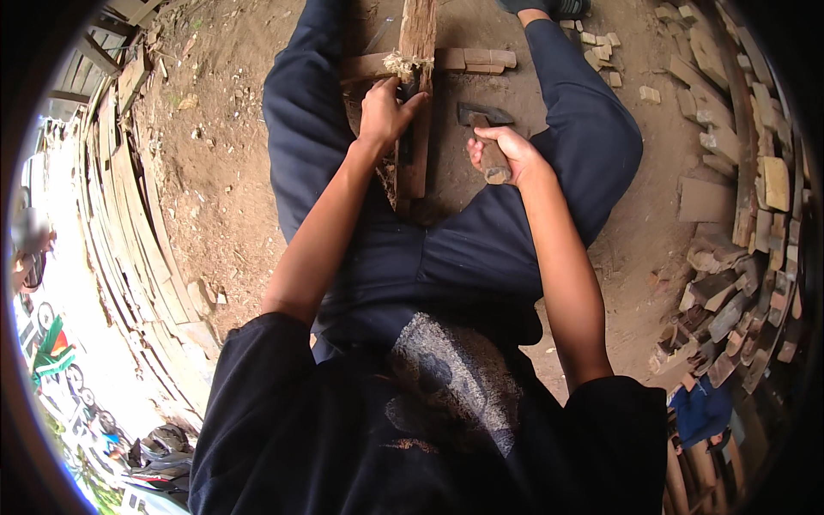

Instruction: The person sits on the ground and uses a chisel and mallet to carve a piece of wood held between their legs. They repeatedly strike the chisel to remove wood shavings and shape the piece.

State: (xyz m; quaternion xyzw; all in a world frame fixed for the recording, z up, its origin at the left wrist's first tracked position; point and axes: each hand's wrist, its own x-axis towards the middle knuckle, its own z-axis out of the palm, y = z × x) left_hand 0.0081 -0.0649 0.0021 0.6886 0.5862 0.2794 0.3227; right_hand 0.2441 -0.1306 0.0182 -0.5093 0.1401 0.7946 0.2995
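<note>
My right hand [512, 155] is wrapped round the thick wooden handle [495, 166] of a hammer-like tool, near my right thigh. Its dark metal head [486, 112] points away from me, low over the dirt; whether it has a blade I cannot tell. Between my legs a long wooden beam [418, 34] runs away from me, with frayed pale fibres [403, 63] on it where it passes over a crosswise wood piece [481, 60]. At the beam's left side, just below those fibres, is my left hand [384, 113], thumb apart from the fingers. Some of its fingertips are hidden.
Small wood offcuts [601, 50] lie on the dirt floor [206, 163] beyond my right leg. Stacked wood pieces [730, 292] line the right side. Long planks [129, 215] run along the left. A blue cloth [702, 410] lies at the lower right.
</note>
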